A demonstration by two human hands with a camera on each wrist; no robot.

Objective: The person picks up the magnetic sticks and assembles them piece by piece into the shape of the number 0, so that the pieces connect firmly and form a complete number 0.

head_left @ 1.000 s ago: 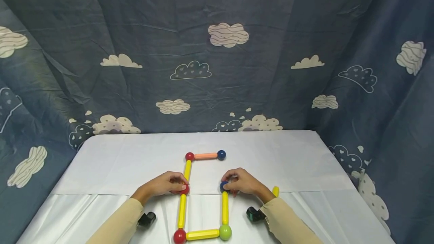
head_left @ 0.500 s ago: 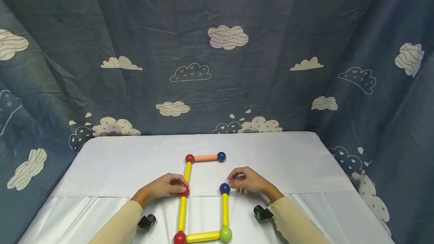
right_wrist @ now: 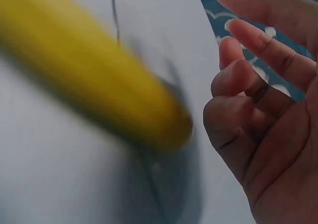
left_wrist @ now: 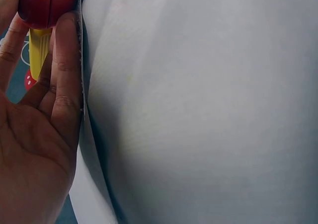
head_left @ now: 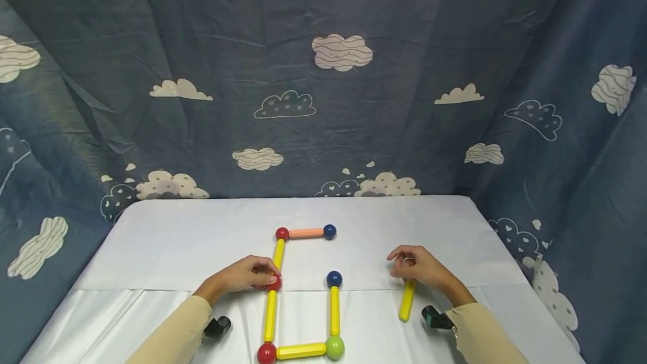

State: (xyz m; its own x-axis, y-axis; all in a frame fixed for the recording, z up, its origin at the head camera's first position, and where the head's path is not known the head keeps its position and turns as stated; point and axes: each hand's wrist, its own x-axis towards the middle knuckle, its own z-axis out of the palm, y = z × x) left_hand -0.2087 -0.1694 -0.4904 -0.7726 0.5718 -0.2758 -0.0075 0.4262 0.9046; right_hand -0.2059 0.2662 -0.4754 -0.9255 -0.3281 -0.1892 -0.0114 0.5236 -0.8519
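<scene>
My left hand [head_left: 245,275] holds a red ball [head_left: 275,283] between thumb and fingers at the left side of a frame of sticks and balls; the left wrist view shows the red ball [left_wrist: 48,4] close up with a yellow stick [left_wrist: 39,52] behind it. My right hand [head_left: 422,265], fingers loosely bent and holding nothing, hovers by the far end of a loose yellow stick [head_left: 407,300]. In the right wrist view that yellow stick [right_wrist: 99,75] lies apart from the fingers. A blue ball [head_left: 334,279] tops the frame's right yellow stick [head_left: 335,310].
Yellow sticks join a lower red ball [head_left: 267,353] and a green ball [head_left: 335,347]. Farther back, an orange stick [head_left: 306,233] links a red ball [head_left: 282,233] to a blue ball [head_left: 329,232]. White cloth [head_left: 202,223] covers the table, before a cloud-patterned curtain [head_left: 384,128].
My right hand has let go of the blue ball and moved right to the loose yellow stick. The left hand stays on the red ball.
</scene>
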